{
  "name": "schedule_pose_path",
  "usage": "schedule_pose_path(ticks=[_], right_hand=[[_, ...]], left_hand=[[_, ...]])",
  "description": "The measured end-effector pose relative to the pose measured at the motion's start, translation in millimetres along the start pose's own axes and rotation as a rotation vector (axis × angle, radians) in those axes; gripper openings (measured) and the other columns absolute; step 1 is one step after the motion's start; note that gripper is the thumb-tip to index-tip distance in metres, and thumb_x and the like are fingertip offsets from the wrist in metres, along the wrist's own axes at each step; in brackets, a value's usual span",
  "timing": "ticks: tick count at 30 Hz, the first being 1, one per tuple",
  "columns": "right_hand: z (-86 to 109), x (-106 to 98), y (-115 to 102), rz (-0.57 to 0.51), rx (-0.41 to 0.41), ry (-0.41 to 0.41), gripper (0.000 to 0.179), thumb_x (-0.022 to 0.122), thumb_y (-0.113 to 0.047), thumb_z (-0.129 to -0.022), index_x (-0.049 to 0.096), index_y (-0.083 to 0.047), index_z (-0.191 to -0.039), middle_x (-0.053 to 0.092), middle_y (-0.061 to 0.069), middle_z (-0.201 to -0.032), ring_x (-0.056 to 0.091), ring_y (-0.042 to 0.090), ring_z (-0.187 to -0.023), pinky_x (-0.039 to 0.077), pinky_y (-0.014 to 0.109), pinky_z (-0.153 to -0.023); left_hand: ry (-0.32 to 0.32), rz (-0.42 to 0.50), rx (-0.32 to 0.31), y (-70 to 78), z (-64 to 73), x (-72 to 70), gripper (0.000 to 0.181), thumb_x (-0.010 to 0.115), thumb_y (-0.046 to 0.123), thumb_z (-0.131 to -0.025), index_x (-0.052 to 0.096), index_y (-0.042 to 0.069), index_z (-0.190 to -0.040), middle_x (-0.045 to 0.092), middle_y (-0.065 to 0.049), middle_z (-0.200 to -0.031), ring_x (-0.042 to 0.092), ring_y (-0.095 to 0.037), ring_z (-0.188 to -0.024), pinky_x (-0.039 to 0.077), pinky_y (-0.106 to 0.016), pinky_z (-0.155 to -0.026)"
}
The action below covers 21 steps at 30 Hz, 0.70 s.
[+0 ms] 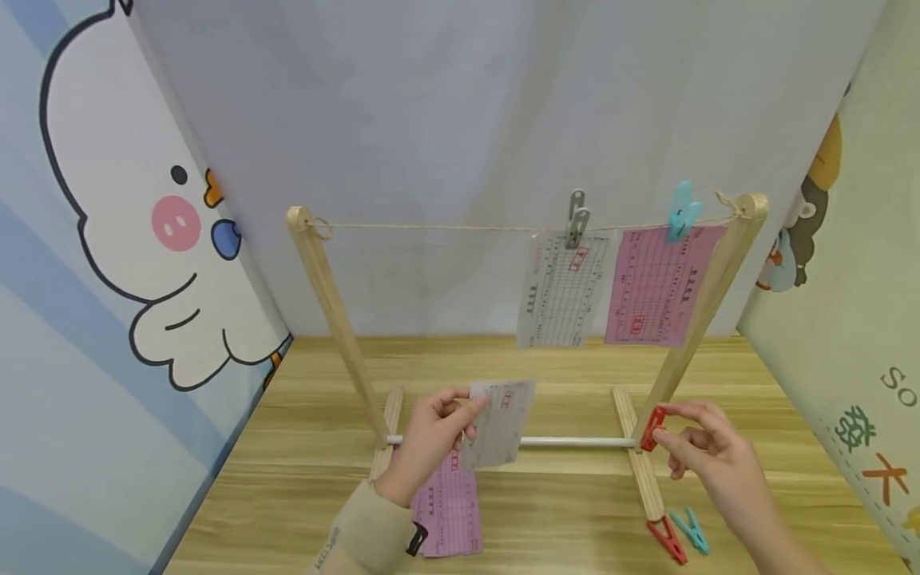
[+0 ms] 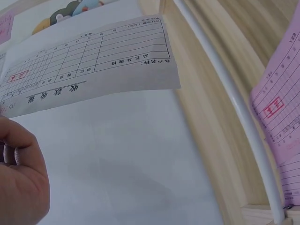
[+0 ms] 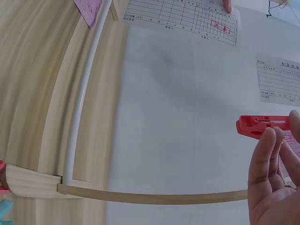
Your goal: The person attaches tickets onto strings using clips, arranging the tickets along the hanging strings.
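My left hand [image 1: 438, 431] pinches a white printed receipt slip [image 1: 497, 423] by its upper left edge, in front of the wooden rack. In the left wrist view the slip [image 2: 93, 65] shows a table and a red stamp. Out to the right, my right hand [image 1: 707, 451] pinches a red clothespin [image 1: 652, 428] between thumb and fingers, beside the right post. The right wrist view shows this red clothespin [image 3: 262, 125] lying level in the fingertips. On the string [image 1: 431, 228] hang a white slip [image 1: 561, 295] under a grey clothespin [image 1: 576, 220] and a pink slip [image 1: 657, 287] under a light blue clothespin [image 1: 683, 214].
Pink slips [image 1: 453, 511] lie on the wooden table [image 1: 561, 519] below my left forearm. By the rack's right foot [image 1: 643, 479] lie another red clothespin [image 1: 667, 541] and a light blue clothespin [image 1: 690, 529]. A white bar [image 1: 575, 442] joins the feet. Printed walls flank both sides.
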State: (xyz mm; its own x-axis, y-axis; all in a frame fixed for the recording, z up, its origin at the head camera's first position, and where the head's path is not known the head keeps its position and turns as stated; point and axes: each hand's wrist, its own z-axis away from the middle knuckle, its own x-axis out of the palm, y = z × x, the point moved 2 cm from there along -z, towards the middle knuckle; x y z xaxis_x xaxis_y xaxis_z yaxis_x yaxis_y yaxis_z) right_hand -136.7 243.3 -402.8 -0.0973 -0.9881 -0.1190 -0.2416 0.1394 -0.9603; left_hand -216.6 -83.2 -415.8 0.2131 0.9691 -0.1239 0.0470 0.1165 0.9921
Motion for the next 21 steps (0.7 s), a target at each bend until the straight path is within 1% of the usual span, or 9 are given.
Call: schedule_pose_path(ticks=[3,7,10,14,18,21], right_hand=[[-4.2,2,-9,0.020,-0.037,-0.023,0.029,0.060,0.006,-0.094,0.066,-0.009,-0.118,0.051,-0.004,-0.111,0.057,0.008,-0.062,0.051,0.021,-0.056],[-8.9,4,-19,0.018,-0.054,-0.026,0.029,0.061,0.006,-0.093,0.067,-0.010,-0.116,0.052,-0.004,-0.111,0.055,0.007,-0.061,0.050,0.021,-0.053],[-11.7,5,-25,-0.004,-0.051,-0.027,0.029,0.062,0.006,-0.093,0.068,-0.011,-0.115,0.053,-0.004,-0.109,0.054,0.007,-0.059,0.048,0.022,-0.052],[-15.4,6,-34,-0.030,-0.067,-0.047,0.029,0.062,0.007,-0.093,0.068,-0.010,-0.114,0.053,-0.003,-0.109,0.053,0.006,-0.059,0.047,0.022,-0.051],[-19.9,7,-44,-0.044,-0.099,-0.071,0.029,0.060,0.008,-0.093,0.068,-0.010,-0.115,0.054,-0.004,-0.111,0.053,0.006,-0.059,0.047,0.022,-0.052],[-24.3,9,-52,-0.061,-0.125,-0.089,0.030,0.059,0.009,-0.094,0.067,-0.010,-0.115,0.056,-0.004,-0.107,0.053,0.006,-0.059,0.046,0.023,-0.050]], left_hand=[[0.000,-0.002,0.008,8.9,-1.2,-3.2,0.029,0.068,0.022,-0.095,0.067,-0.003,-0.109,0.058,0.005,-0.059,0.043,-0.005,-0.045,0.040,-0.017,-0.044],[0.009,-0.011,0.044,21.0,-2.6,-6.4,0.028,0.068,0.020,-0.095,0.067,-0.003,-0.110,0.057,0.005,-0.058,0.043,-0.006,-0.044,0.041,-0.018,-0.046],[0.004,-0.005,0.077,29.4,-2.7,-7.7,0.024,0.067,0.018,-0.095,0.068,-0.002,-0.109,0.057,0.004,-0.057,0.043,-0.006,-0.045,0.040,-0.018,-0.047],[-0.006,-0.003,0.111,39.5,-1.7,-8.6,0.021,0.066,0.016,-0.096,0.070,0.000,-0.108,0.057,0.004,-0.057,0.043,-0.007,-0.045,0.039,-0.019,-0.047],[-0.010,-0.008,0.129,48.1,-1.7,-9.6,0.021,0.066,0.017,-0.096,0.070,0.000,-0.108,0.057,0.005,-0.057,0.044,-0.006,-0.044,0.039,-0.020,-0.046],[-0.008,-0.016,0.148,54.7,-2.6,-10.2,0.021,0.066,0.018,-0.096,0.070,0.001,-0.108,0.057,0.005,-0.057,0.044,-0.006,-0.044,0.039,-0.020,-0.046]])
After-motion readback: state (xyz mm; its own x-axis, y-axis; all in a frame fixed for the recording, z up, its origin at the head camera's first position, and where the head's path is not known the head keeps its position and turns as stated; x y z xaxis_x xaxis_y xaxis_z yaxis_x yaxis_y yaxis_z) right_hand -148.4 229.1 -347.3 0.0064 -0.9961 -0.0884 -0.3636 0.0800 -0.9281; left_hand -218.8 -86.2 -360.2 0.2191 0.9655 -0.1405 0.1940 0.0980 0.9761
